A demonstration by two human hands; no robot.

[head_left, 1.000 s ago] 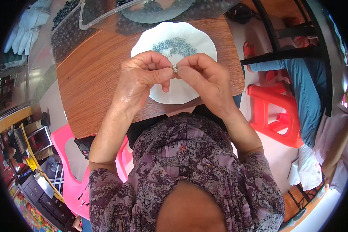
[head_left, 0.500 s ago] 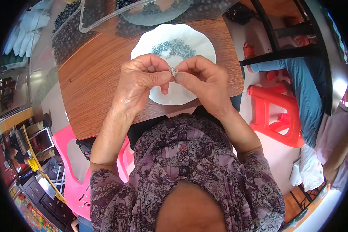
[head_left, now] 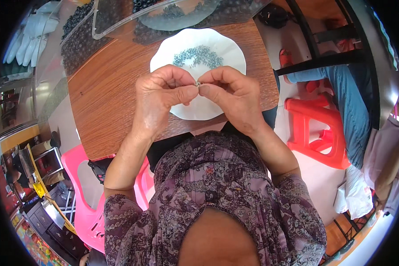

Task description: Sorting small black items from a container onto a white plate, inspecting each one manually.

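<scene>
My left hand [head_left: 162, 95] and my right hand [head_left: 232, 95] meet fingertip to fingertip above a white scalloped plate [head_left: 221, 46]. Between the thumbs and forefingers both pinch one tiny silvery bead [head_left: 198, 83]. A small heap of grey-blue beads [head_left: 197, 55] lies on the far half of the plate, just beyond my fingers. The plate rests on a round brown wooden table [head_left: 111, 93]. The near part of the plate is hidden under my hands.
A clear plastic sheet [head_left: 133, 17] with dark beads covers the table's far edge. A pink plastic chair [head_left: 82, 195] stands at the left, a red plastic stool [head_left: 317, 128] at the right. A leg in blue trousers [head_left: 350, 106] is beside the stool.
Both hands stay pinched together over the plate; the fingers have shifted only slightly around the small bead.
</scene>
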